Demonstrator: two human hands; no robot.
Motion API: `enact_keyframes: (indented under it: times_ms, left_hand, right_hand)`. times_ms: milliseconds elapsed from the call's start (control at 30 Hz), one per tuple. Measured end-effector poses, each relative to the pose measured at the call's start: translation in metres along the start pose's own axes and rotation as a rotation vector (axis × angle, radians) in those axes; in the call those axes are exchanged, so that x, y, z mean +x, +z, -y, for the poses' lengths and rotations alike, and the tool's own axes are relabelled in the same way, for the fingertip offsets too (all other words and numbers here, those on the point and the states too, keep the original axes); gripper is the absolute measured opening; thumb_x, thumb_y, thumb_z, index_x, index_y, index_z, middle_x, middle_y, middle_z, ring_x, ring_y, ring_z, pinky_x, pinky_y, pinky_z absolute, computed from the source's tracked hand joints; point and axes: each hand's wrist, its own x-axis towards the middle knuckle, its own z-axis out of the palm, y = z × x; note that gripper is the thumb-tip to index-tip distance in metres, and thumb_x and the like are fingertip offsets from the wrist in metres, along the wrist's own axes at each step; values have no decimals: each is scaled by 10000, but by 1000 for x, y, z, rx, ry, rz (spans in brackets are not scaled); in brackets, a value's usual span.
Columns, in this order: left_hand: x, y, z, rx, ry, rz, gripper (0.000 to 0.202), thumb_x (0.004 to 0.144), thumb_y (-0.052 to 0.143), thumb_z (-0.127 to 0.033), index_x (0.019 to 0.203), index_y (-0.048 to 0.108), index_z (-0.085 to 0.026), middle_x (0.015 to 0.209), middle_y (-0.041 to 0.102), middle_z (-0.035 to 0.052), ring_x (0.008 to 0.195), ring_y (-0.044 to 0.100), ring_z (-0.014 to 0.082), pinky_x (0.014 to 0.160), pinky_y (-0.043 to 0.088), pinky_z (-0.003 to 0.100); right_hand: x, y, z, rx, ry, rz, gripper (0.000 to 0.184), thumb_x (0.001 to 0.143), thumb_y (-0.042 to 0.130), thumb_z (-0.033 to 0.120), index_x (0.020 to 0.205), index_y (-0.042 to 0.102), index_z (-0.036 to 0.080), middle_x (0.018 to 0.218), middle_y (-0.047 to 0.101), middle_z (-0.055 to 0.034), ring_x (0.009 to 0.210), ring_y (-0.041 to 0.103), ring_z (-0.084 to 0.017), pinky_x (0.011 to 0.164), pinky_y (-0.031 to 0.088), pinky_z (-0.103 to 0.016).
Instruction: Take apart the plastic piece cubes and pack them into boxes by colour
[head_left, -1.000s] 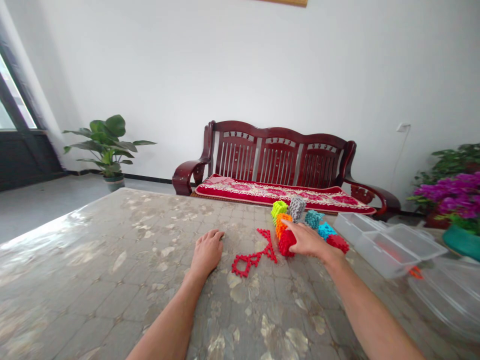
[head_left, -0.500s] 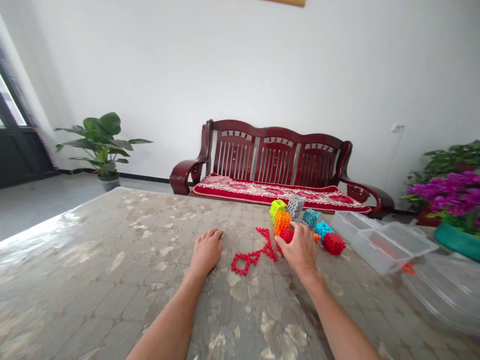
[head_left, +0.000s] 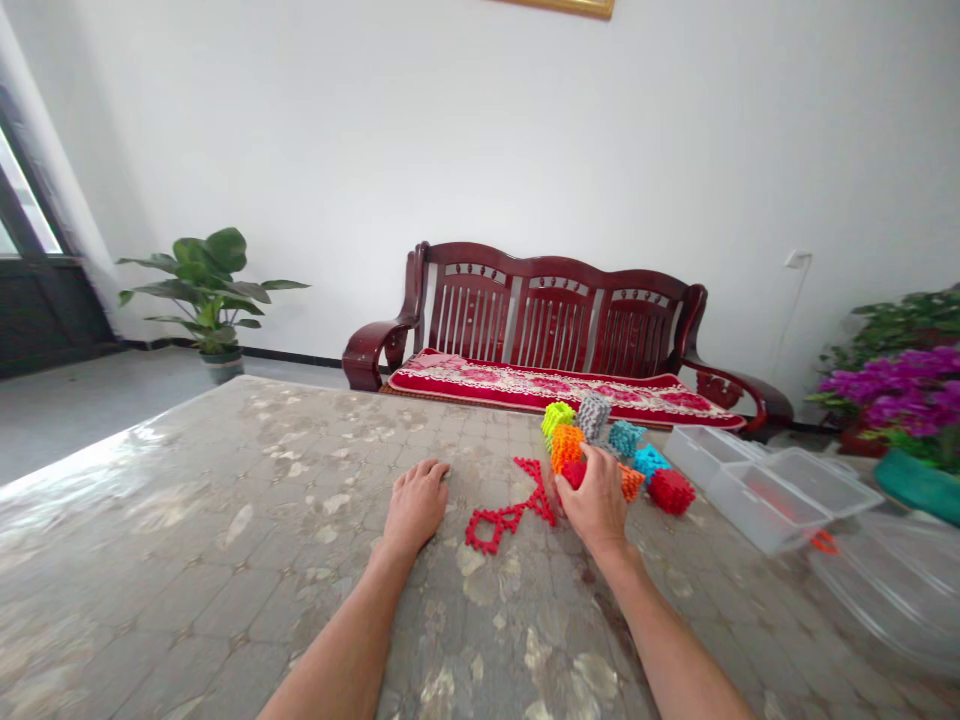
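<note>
Since a second ago, our right hand [head_left: 600, 492] has swung inward, its forearm nearer our middle, and an orange block [head_left: 632, 482] now shows at its right edge. Thumb and forefinger frame a red block [head_left: 574, 472] on the patterned table [head_left: 225, 520], right of centre; whether they clasp it or merely rest there, we cannot tell. An orange stack [head_left: 568, 448] stands just beyond, then yellow-green [head_left: 556, 422] and grey [head_left: 594, 415] stacks. Left of the hand we note a linked red figure [head_left: 513, 518] lying flat, and past it our left hand [head_left: 418, 502], palm down, grip released. Clear boxes [head_left: 765, 525] stand farther right.
</note>
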Motion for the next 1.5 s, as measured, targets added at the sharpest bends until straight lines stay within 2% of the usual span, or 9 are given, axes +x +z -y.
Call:
enact_keyframes:
  times_ms: [100, 200, 267, 400, 567, 967, 1100, 1267, 1500]
  left_hand:
    - [1, 2, 1, -5, -1, -2, 387, 929, 448, -176, 1278, 608, -229, 1376, 597, 92, 1251, 556, 250, 1056, 392, 398]
    - [1, 4, 2, -11, -2, -4, 382, 930, 454, -180, 1273, 612, -240, 1379, 594, 92, 1258, 551, 250, 1059, 386, 395]
    - [1, 4, 3, -15, -1, -6, 380, 930, 455, -182, 1271, 613, -235, 1378, 594, 96, 1262, 548, 256, 1064, 380, 401]
    - [1, 5, 3, -26, 4, -10, 381, 927, 449, -178, 1267, 614, -221, 1376, 595, 103, 1261, 546, 265, 1062, 380, 416]
    - [1, 5, 4, -36, 6, -15, 380, 919, 458, -176, 1257, 620, -236, 1373, 598, 99, 1253, 549, 264, 1058, 379, 415]
    - [2, 8, 6, -80, 13, -8, 386, 911, 462, -191, 1254, 635, -226, 1375, 589, 121, 1255, 548, 285, 1068, 377, 447]
    - [3, 5, 9, -138, 29, 11, 341, 902, 502, -262, 1197, 673, -269, 1363, 608, 79, 1277, 535, 276, 1088, 365, 439]
    - [3, -5, 10, -247, 140, 85, 328, 887, 553, -408, 1169, 690, -308, 1285, 676, 6, 1206, 600, 220, 1079, 394, 338]
    - [-9, -8, 0, -257, 246, 174, 399, 713, 752, -474, 1078, 720, -314, 1366, 606, 44, 1328, 485, 311, 1164, 251, 493]
  right_hand:
    - [-3, -10, -5, 74, -67, -103, 464, 827, 593, 385, 1227, 521, 161, 1216, 576, -163, 1158, 509, -308, 990, 419, -484]
    - [-16, -27, -9, 164, -123, -126, 260, 905, 513, 343, 1103, 590, 193, 1079, 632, -107, 1049, 565, -261, 951, 443, -445]
    - [-30, -38, -10, 228, -167, -24, 189, 936, 467, 303, 974, 629, 213, 973, 649, -69, 968, 590, -225, 913, 458, -391]
    - [-53, -43, -11, 235, -145, 280, 265, 957, 419, 270, 890, 671, 226, 925, 680, -45, 919, 616, -191, 859, 462, -323]
    - [-56, -28, -18, 122, -102, 434, 329, 964, 381, 246, 945, 708, 215, 954, 704, -62, 944, 619, -213, 896, 447, -355]
    - [-54, -19, -19, 21, -121, 447, 298, 906, 465, 200, 1093, 695, 169, 1058, 675, -110, 1010, 596, -249, 950, 450, -394]
    - [-55, -23, -15, 40, -120, 439, 313, 925, 427, 179, 1095, 689, 187, 1076, 680, -99, 1029, 602, -233, 954, 453, -374]
    - [-62, -26, 2, 45, -171, 497, 337, 947, 443, 205, 1210, 653, 182, 1208, 672, -91, 1126, 578, -229, 1027, 426, -374]
    - [-65, -8, 25, -18, -260, 553, 451, 929, 488, 230, 1371, 554, 170, 1398, 574, -108, 1290, 493, -250, 1132, 353, -425]
